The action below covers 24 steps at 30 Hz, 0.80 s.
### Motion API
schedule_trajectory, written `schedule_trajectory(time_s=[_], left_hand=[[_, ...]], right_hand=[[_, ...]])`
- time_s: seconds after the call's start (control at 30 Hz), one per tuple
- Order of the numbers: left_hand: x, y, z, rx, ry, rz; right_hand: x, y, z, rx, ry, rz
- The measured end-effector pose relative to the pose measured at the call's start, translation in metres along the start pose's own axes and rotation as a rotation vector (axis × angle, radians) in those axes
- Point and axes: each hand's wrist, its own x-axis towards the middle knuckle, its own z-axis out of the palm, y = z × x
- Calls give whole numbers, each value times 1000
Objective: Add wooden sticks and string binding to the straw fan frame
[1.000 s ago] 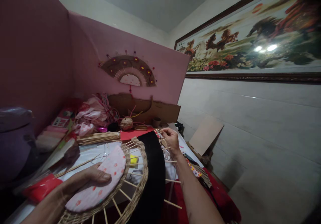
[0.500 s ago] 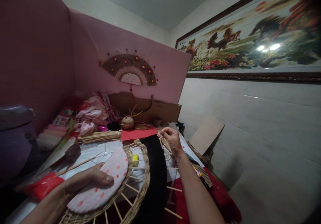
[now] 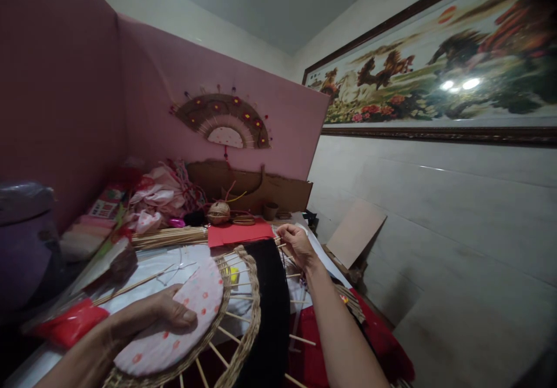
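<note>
My left hand [image 3: 167, 312] is closed on the fan [image 3: 204, 295], its thumb pressed on the pale half-round centre with red flower prints. Braided cord edges this centre, and thin wooden sticks spread outward from it through a second braid. Beyond that runs a wide black woven band [image 3: 270, 312], with stick ends poking past its outer edge. My right hand [image 3: 296, 243] is at the band's far upper end, thumb and fingers pinched together on a dark yarn that hangs down beside the sticks. The fingers partly hide the yarn.
A finished-looking fan [image 3: 226, 118] hangs on the pink board. Behind my hands lie a bundle of sticks [image 3: 169, 237], red paper [image 3: 239, 232], a twine ball [image 3: 219, 212] and pink cloth [image 3: 159, 194]. A red packet [image 3: 73, 321] lies at left, a purple bin [image 3: 26, 249] beyond it.
My right hand stays at the band's upper end, its pinch slightly shifted, with the dark yarn now showing below it. The left hand keeps its hold. The whole view has shifted slightly.
</note>
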Motion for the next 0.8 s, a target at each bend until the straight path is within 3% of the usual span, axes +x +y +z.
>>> schedule_trajectory(time_s=[0.5, 0.8], left_hand=[[-3, 3, 2, -78, -55, 29], [-7, 6, 6, -65, -79, 59]], right_hand=[[0, 5, 0, 86, -56, 26], [-2, 6, 6, -6, -106, 44]])
